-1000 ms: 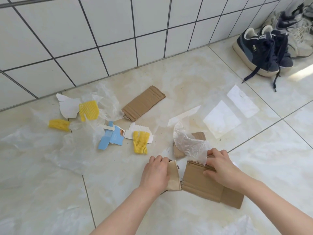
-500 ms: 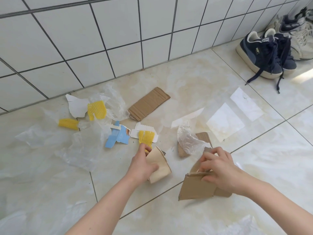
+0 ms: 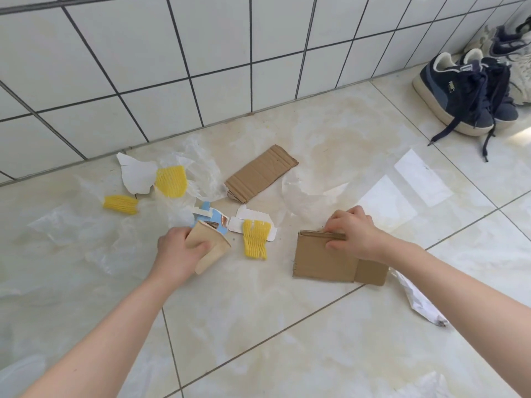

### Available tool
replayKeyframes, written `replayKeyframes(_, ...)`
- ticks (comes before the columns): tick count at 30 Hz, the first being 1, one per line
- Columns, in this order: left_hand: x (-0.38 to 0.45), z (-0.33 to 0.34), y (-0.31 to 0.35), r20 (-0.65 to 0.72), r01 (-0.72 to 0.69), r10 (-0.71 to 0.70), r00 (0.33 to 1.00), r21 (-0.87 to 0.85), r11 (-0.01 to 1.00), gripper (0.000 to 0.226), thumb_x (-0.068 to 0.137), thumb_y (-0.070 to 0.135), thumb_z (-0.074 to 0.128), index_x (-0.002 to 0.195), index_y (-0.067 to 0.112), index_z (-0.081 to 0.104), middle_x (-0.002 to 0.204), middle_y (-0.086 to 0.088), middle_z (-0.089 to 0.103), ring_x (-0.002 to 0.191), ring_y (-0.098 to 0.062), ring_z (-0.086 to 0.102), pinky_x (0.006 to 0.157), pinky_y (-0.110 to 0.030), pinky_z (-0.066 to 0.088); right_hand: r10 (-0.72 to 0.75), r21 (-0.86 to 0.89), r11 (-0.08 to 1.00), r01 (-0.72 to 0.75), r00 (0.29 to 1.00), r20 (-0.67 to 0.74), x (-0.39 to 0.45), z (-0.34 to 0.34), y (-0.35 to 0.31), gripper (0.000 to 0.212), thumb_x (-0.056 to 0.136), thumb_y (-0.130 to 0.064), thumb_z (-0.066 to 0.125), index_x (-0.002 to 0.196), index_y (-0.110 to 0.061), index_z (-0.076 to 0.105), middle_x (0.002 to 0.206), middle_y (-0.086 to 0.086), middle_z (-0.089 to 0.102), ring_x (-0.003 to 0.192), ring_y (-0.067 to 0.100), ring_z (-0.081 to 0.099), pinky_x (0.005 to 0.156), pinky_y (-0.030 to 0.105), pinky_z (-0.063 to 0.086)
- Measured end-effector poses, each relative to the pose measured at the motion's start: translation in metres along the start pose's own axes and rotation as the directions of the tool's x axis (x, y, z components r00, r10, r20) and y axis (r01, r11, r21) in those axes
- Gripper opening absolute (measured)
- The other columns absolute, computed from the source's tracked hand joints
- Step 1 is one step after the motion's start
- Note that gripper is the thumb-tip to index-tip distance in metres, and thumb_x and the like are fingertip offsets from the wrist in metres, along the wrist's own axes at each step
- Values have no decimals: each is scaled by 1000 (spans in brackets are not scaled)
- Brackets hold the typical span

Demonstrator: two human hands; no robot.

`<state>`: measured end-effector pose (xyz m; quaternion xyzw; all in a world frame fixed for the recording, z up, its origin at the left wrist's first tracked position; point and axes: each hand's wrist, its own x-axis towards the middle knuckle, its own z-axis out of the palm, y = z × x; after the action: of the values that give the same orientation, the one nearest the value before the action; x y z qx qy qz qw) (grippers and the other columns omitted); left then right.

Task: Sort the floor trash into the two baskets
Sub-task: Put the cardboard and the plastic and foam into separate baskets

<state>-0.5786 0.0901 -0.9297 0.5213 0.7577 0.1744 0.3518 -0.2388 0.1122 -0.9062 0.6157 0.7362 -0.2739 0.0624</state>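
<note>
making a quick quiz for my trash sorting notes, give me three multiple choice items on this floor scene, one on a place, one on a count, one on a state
1. Where does the loose ridged cardboard strip lie?
A. near the foot of the tiled wall
B. on top of the shoes
C. under the right hand

2. How many yellow foam net pieces are on the floor?
A. one
B. three
C. five

3. What is the right hand doing?
A. resting open on bare floor
B. gripping the top edge of the flat cardboard stack
C. holding a shoelace

Answers:
1. A, it sits just below the wall, apart from both hands.
2. B, one left, one upper, one middle.
3. B, the fingers curl over the stack's upper edge.
</note>
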Motion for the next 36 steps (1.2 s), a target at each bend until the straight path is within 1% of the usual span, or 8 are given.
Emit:
replayKeyframes(3, 13, -1, -6, 0, -41, 41, 999, 84, 996, 14, 78, 22, 71, 80, 9, 67, 84, -7, 67, 90, -29, 60, 87, -39, 44, 52, -74, 996, -48, 997, 48, 6, 7, 0, 26, 81, -33, 65, 107, -32, 65, 131, -10, 48, 120, 25, 26, 91, 37, 22)
replayKeyframes(7, 26, 11, -13, 94, -93, 71, 993, 255, 963, 31, 77, 39, 65, 99, 16, 68, 130, -11, 54, 125, -29, 44, 104, -35, 29, 106, -104, 990, -95, 989, 105, 4, 10, 3, 20, 77, -35, 69, 93, -40, 58, 148, -8, 34, 135, 29, 16, 105, 44, 16)
replayKeyframes(11, 26, 16, -8, 98, -126, 96, 991, 378, 917, 39, 85, 36, 62, 111, 7, 65, 150, -5, 32, 135, -30, 26, 108, -32, 24, 134, -119, 986, -114, 976, 169, -2, 13, 3, 20, 76, -36, 69, 85, -44, 54, 150, -12, 29, 136, 30, 17, 105, 45, 16)
replayKeyframes(14, 30, 16, -4, 138, -168, 119, 983, 429, 888, 42, 87, 39, 60, 112, 5, 64, 156, -7, 23, 138, -31, 25, 110, -35, 28, 150, -96, 986, -136, 974, 167, -2, 15, -1, 20, 75, -36, 70, 82, -45, 53, 141, -10, 33, 122, 26, 31, 94, 41, 23)
replayKeyframes(22, 28, 19, -6, 105, -143, 117, 988, 297, 944, 35, 83, 24, 66, 110, 3, 65, 143, -7, 39, 124, -27, 45, 102, -28, 33, 134, -87, 989, -118, 970, 203, -2, 19, -13, 30, 70, -40, 76, 66, -46, 47, 108, -2, 35, 102, 24, 40, 87, 36, 33)
replayKeyframes(26, 26, 20, -5, 75, -95, 77, 994, 268, 959, 38, 82, 22, 68, 114, 3, 64, 141, -8, 42, 126, -24, 46, 100, -26, 34, 69, 35, 996, -77, 978, 195, -10, 22, -14, 32, 72, -32, 78, 65, -44, 49, 106, 1, 36, 93, 23, 51, 85, 33, 44)
replayKeyframes(31, 26, 20, -2, 91, -26, -6, 996, 353, 935, 52, 80, 32, 68, 124, 7, 57, 134, -6, 44, 121, -31, 39, 100, -31, 38, 27, 101, 994, -46, 984, 178, -20, 30, -14, 29, 74, -28, 77, 66, -44, 54, 104, -2, 35, 88, 19, 54, 75, 25, 41)
replayKeyframes(36, 20, 17, -2, 144, -39, -2, 990, 283, 958, 32, 76, 27, 71, 101, 7, 67, 118, -7, 47, 108, -24, 49, 88, -25, 39, 30, 132, 990, -55, 983, 179, -24, 32, -13, 26, 72, -31, 77, 66, -43, 55, 98, -4, 35, 86, 19, 53, 73, 23, 41)
